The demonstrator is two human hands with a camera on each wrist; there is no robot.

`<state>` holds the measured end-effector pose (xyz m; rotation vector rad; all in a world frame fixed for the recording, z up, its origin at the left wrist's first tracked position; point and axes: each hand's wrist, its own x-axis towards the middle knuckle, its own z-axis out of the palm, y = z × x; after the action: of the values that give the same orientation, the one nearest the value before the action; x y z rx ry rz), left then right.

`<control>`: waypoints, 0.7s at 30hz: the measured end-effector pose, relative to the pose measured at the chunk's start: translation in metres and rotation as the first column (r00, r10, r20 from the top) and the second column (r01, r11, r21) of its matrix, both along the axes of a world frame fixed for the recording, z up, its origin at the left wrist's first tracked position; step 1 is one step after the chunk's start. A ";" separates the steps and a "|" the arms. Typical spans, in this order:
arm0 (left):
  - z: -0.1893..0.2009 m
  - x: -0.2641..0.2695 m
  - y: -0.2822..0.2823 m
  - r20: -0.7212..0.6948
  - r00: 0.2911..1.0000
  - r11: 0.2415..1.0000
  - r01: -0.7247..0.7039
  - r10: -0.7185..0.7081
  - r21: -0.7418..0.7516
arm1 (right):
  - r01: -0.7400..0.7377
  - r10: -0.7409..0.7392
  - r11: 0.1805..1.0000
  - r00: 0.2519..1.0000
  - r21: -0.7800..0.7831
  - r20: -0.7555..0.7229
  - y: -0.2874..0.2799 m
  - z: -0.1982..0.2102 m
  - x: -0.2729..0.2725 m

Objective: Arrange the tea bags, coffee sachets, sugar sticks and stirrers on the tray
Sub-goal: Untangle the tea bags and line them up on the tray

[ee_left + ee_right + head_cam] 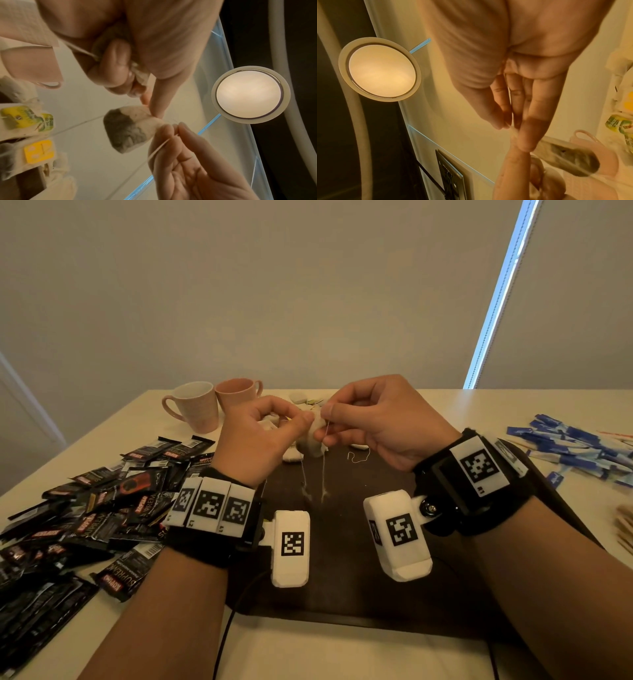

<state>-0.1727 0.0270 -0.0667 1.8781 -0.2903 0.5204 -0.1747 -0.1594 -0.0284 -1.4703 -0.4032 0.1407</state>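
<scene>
Both hands are raised over the far part of the dark tray [342, 594]. My left hand [303, 419] pinches the top of a white tea bag [313, 440], which hangs dark-filled in the left wrist view [125, 129]; its curled fingers also hold a second bag [113, 39]. My right hand [325, 422] pinches the thin string [159, 147] next to that bag, thumb against fingertips [510, 125]. Two strings [322, 474] dangle down to the tray. More tea bags [308, 400] with yellow tags [27, 119] lie behind the hands.
Black coffee sachets [85, 508] are piled left of the tray. Blue sugar sticks [575, 446] lie to the right, with wooden stirrers [625, 529] at the right edge. Two pink mugs [195, 405] [238, 392] stand at the back left. A loose string [359, 457] lies on the tray.
</scene>
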 end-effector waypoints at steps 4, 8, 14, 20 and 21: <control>-0.002 0.002 0.004 0.074 0.994 0.996 -0.080 0.081 -0.026 | 0.007 -0.006 1.000 1.000 0.029 -0.023 0.001 0.000 -0.001; 0.001 -0.001 0.002 0.071 0.994 0.996 -0.087 0.088 -0.010 | 0.026 -0.026 0.999 1.000 0.035 -0.006 0.001 0.000 -0.001; 0.006 -0.010 -0.006 -0.010 0.999 0.999 0.052 -0.052 -0.011 | -0.003 0.003 1.000 1.000 0.016 -0.005 0.001 -0.001 -0.002; 0.003 -0.004 -0.001 -0.052 0.999 0.997 0.007 -0.011 -0.072 | -0.034 0.034 0.999 0.999 -0.026 -0.002 0.001 0.000 -0.002; 0.003 -0.004 -0.002 -0.051 0.999 0.995 -0.006 0.001 -0.095 | -0.039 0.039 0.997 0.999 -0.063 0.003 0.001 0.000 -0.002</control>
<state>-0.1765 0.0247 -0.0641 1.7966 -0.2248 0.4796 -0.1771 -0.1586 -0.0286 -1.5252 -0.4349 0.1827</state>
